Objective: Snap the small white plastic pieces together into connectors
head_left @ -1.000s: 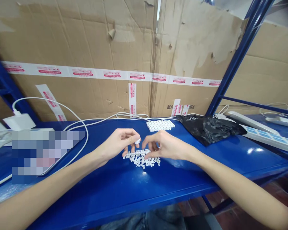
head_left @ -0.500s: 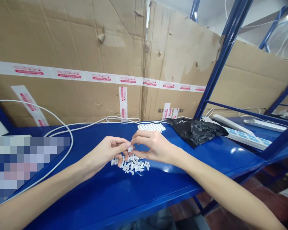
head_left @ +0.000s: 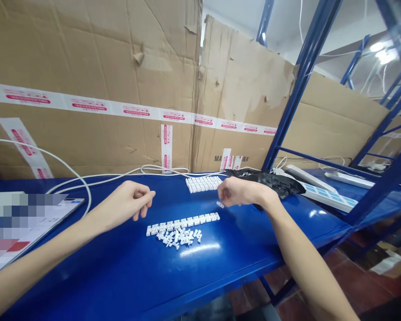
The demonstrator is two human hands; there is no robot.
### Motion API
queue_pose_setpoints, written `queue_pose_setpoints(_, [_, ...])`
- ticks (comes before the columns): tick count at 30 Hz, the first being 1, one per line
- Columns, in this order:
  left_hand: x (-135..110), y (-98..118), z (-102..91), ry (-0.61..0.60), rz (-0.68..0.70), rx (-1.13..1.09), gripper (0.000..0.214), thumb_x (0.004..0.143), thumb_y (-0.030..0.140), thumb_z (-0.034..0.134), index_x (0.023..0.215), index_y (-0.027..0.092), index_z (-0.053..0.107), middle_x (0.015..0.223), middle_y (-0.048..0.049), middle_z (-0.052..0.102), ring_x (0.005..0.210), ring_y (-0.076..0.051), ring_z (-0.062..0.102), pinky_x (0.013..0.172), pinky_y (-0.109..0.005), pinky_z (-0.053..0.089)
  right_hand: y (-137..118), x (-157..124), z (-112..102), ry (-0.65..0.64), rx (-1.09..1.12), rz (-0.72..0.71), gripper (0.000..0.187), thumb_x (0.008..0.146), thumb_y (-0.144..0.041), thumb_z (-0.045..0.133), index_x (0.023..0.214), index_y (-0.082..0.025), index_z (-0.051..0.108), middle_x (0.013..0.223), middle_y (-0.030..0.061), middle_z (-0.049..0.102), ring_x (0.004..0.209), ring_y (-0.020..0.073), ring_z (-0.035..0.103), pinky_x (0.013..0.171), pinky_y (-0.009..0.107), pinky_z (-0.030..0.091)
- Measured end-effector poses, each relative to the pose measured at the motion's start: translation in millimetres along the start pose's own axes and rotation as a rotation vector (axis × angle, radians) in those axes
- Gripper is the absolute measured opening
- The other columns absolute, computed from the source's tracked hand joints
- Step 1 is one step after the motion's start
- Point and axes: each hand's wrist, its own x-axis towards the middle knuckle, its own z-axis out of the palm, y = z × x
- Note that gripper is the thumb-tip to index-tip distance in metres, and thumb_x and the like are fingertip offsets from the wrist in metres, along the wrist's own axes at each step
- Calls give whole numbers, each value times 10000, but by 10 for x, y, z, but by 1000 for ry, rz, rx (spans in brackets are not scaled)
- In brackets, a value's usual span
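My left hand point(head_left: 137, 200) is held above the blue shelf, thumb over loosely curled fingers, with nothing visible in it. On the right, the curled fingers of my right hand point(head_left: 234, 191) come down at a small white plastic piece point(head_left: 220, 204), which shows right at the fingertips; the contact itself is partly hidden. Just left of that hand lies a tight block of white plastic pieces point(head_left: 203, 183). A line of white clip-like pieces point(head_left: 183, 222) runs between the hands, and a loose pile of small white parts point(head_left: 180, 237) lies in front of it.
Behind the blue shelf point(head_left: 120, 276) stands a cardboard wall point(head_left: 120, 147) with a white cable point(head_left: 127, 171) along its foot. A black plastic bag point(head_left: 277, 183) lies beyond my right hand. A partly blurred printed sheet or screen point(head_left: 63, 209) is at left; blue posts point(head_left: 289, 93) rise at right.
My hands, together over the parts with a small white piece between them, have come apart. The right moved right to the white block; the left drew back left. The view shifted slightly.
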Motion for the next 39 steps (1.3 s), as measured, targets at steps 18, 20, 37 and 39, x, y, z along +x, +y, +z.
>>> queue_pose_setpoints(18, [-30,2,-41,-338,-138,-31,352,821,519,640,705,204,535,652,-87,759,527,-227,703,377,-205,329,-24,97,82,-232,-43,64,224,735,-212,806,930,-153,712,812,15,687,651,121,586,528,228,401])
queue_pose_setpoints(20, [-40,18,-38,-347,-135,-52,360,822,525,646,707,202,537,672,-94,765,538,-229,709,374,-203,322,-11,111,99,-228,-42,52,229,730,-218,806,928,-152,713,816,16,694,662,125,592,540,229,402])
queue_pose_setpoints(37, [-52,39,-19,-363,-125,-12,384,894,544,579,723,202,540,713,-99,773,584,-226,719,385,-202,299,11,124,128,-214,-21,-57,217,728,-208,809,902,-150,693,780,4,688,667,133,598,593,244,424])
queue_pose_setpoints(39, [-61,50,-22,-364,-121,-9,386,893,542,579,715,201,545,713,-98,771,585,-225,719,387,-203,303,9,124,131,-218,-17,-63,213,729,-207,808,898,-152,691,767,-1,682,661,132,594,590,244,424])
